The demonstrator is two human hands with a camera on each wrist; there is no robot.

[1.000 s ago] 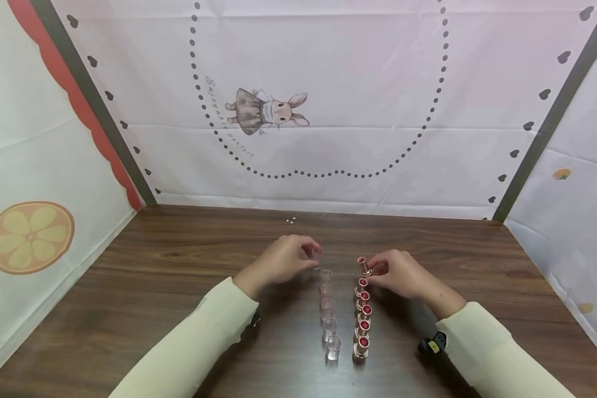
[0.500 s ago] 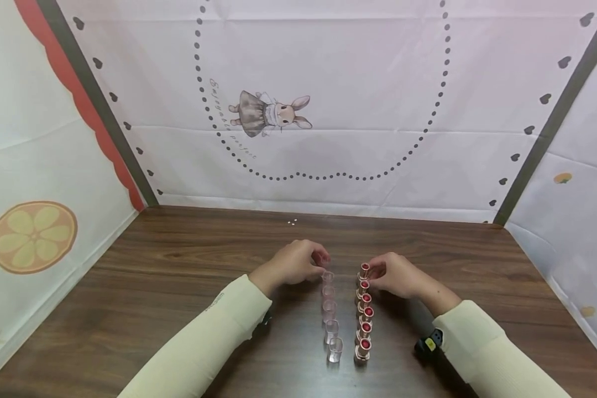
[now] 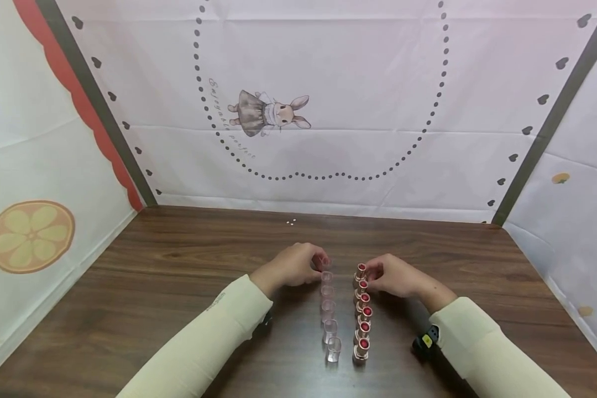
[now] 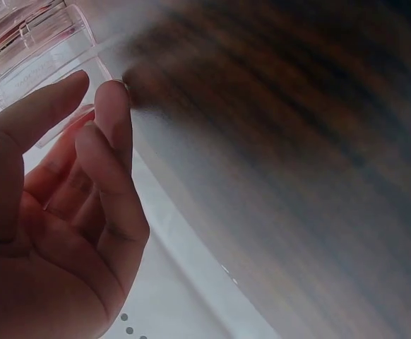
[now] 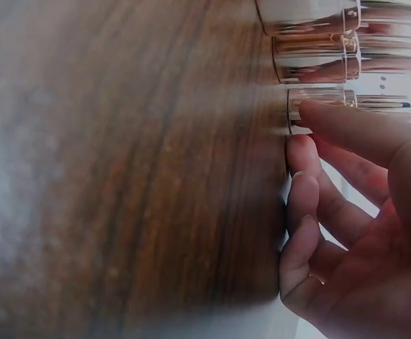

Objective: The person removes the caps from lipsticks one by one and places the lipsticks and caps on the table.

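Two rows stand on the table, clear lipstick caps on the left and rose-gold lipsticks with red tips on the right. My left hand (image 3: pixel 298 265) is at the far end of the cap row, with thumb and fingers around the farthest lipstick cap (image 3: pixel 326 262). In the left wrist view, the thumb and fingertips overlap a clear cap (image 4: pixel 43 60). Across from it, my right hand (image 3: pixel 397 276) pinches the farthest lipstick (image 3: pixel 361 270), which stands upright. The right wrist view has the thumb on the base of this lipstick (image 5: pixel 382 104). Nearer lipsticks (image 3: pixel 363 348) and caps (image 3: pixel 334 351) are untouched.
The dark wood table (image 3: pixel 179 265) meets a white printed cloth (image 3: pixel 358 99) at the back and sides. Several tiny white bits (image 3: pixel 291 221) lie near the back edge. A narrow strip of table separates the two rows.
My left hand has moved right and slightly nearer, setting its cap at the row's far end. My right hand has brought its tilted lipstick upright in line with the others.
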